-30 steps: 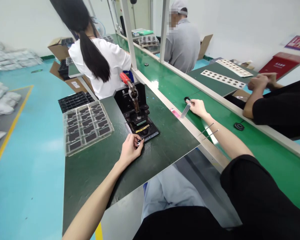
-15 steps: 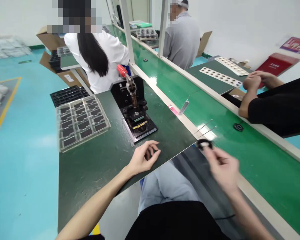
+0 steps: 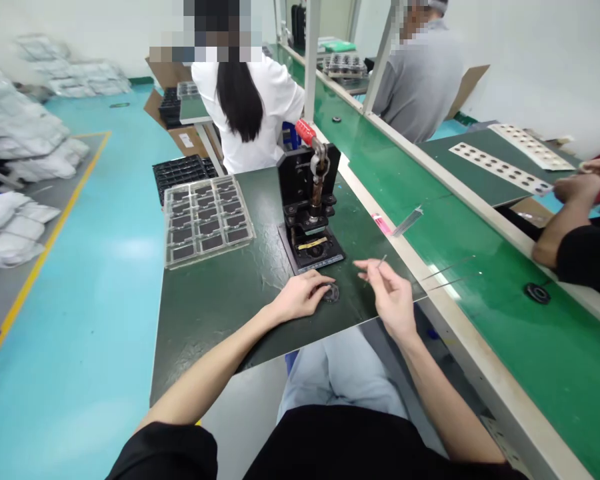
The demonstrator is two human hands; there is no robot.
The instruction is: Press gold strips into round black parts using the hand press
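My left hand (image 3: 303, 295) rests low on the green tabletop, its thumb and fingertips closed on the edge of a small round black part (image 3: 332, 293). The part seems to lie flat on the table. To its right, my right hand (image 3: 391, 297) is raised a little with fingers bent and pinched together. A thin, slender thing (image 3: 383, 261) sticks up from those fingertips; its kind is too small to make out. Just beyond both hands stands a black toggle-clamp press (image 3: 312, 207) with a red handle, a yellow strip (image 3: 313, 244) lying across its base.
A clear tray (image 3: 207, 220) of dark square pieces lies on the table's left, black trays (image 3: 183, 179) behind it. Along the right runs a green conveyor belt (image 3: 485, 320) carrying another round black part (image 3: 537, 293). Thin rods (image 3: 450, 268) jut over its edge. Co-workers sit nearby.
My right hand has come left from the belt's edge to above the table. The round black part it held is now at my left fingertips. My view has turned left.
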